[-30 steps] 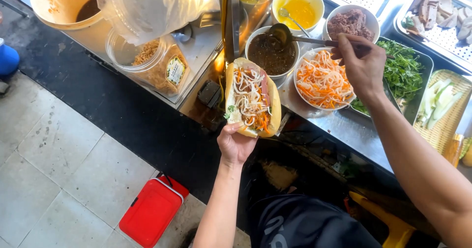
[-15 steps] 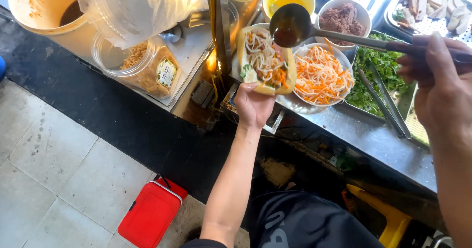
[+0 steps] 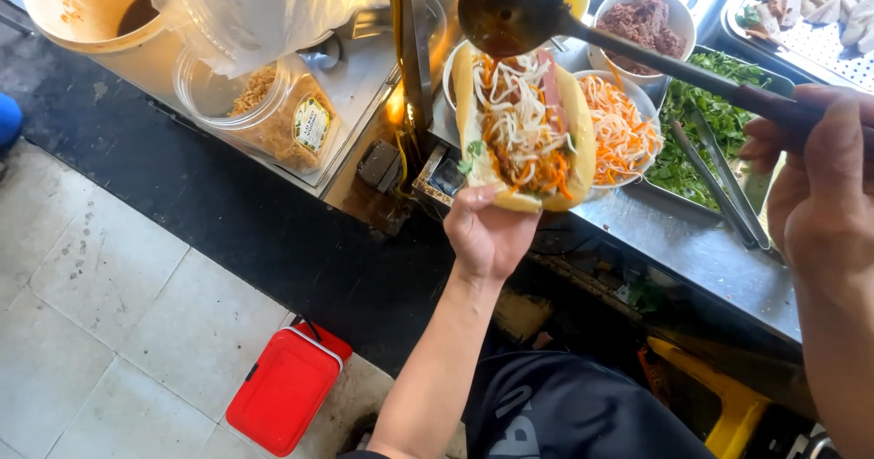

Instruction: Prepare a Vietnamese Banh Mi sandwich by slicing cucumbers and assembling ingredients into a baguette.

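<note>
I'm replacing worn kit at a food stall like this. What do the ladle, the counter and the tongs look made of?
Ladle: dark metal, likely steel, glossy with sauce.
Counter: brushed stainless steel by its dull grey sheen and reflections.
Tongs: bare silvery metal, probably stainless.
The right hand grips the ladle's handle, so its material there is hidden.

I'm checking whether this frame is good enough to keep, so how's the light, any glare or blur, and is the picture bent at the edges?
Head view: bright daylight, sharp on the filled sandwich in the left hand; glare on the clear plastic bag and steel counter; deep shadow under the counter; the right hand holding the ladle looms large and slightly soft at the frame edge; wide-angle stretch shows there.
</note>
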